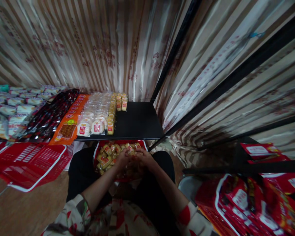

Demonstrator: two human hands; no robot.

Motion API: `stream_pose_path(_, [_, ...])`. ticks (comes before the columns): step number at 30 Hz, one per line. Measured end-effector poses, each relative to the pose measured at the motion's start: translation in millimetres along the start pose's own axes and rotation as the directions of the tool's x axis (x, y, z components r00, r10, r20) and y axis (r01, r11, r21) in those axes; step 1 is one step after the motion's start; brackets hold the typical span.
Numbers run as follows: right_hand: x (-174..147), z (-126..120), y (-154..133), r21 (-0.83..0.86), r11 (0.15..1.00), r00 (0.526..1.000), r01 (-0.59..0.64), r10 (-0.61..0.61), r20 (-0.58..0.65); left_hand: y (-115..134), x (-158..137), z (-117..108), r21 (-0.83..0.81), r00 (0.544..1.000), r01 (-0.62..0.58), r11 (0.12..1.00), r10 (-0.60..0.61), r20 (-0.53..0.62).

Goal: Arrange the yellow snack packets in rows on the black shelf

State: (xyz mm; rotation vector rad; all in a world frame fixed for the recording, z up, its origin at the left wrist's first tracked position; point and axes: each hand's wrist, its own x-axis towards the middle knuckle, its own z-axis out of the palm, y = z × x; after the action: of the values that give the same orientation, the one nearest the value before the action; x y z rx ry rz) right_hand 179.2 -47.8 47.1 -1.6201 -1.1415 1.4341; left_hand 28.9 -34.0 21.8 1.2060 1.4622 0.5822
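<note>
The left hand (123,158) and right hand (143,157) meet among yellow wrapped snack cakes (107,149) in the red basket (102,143), seemingly gathering some; whether either grip is closed I cannot tell, and lifting would call for secure fingers.

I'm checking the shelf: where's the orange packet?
In the head view, the orange packet lies left of centre on the shelf, between dark packets and white round packets.
</note>
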Motion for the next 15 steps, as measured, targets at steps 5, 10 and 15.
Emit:
stream_pose_path(5, [0, -3, -33, 0.154, 0.988, 0.999, -0.025, 0.018, 0.048, 12, -6, -7, -0.197, 0.999, 0.008, 0.980, -0.016, -0.040])
stream_pose_path(10, [5, 4, -41, 0.330, 0.944, 0.998, 0.022, -0.037, 0.040, 30, -7, -7, -0.392, 0.981, 0.017, 0.920, -0.090, -0.170])
stream_pose_path(15, [19, 7, -37, 0.357, 0.925, 0.991, 0.130, -0.127, -0.033, 47, -2, -5, -0.446, 0.977, 0.019, 0.895, -0.112, -0.184])
